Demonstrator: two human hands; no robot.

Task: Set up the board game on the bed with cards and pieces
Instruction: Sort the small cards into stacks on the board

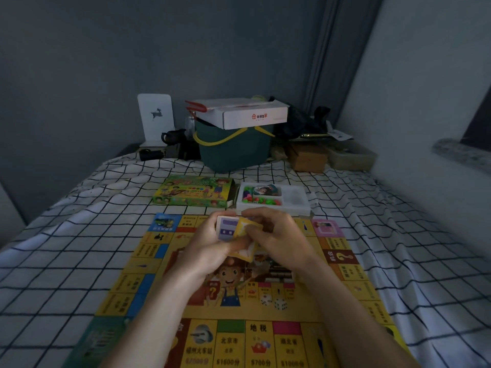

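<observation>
Board game set-up, part complete. The game board lies unfolded and flat on the checked bedcover; it serves as the landmark here. Above the board's middle, both hands meet on a stack of cards. The left hand cradles the stack, fingers curled round its lower edge, a purple-faced card uppermost. The right hand pinches a yellow-backed card at the stack's right side, apparently sorting or dealing it off; the exact finger contact is partly hidden.

Just beyond the board's far edge rests the white parts tray, its left compartment still holding small red and green pieces and a picture packet; its right compartment appears bare, though dim light makes this uncertain. The game box lid lies to the left of the tray, also beyond the far edge.

Judged done: board laid out, box opened, cards in hand. Judged left: card piles placed on the board, pieces taken from the tray. Two dice near the board's centre may be printed art; this cannot be told.
</observation>
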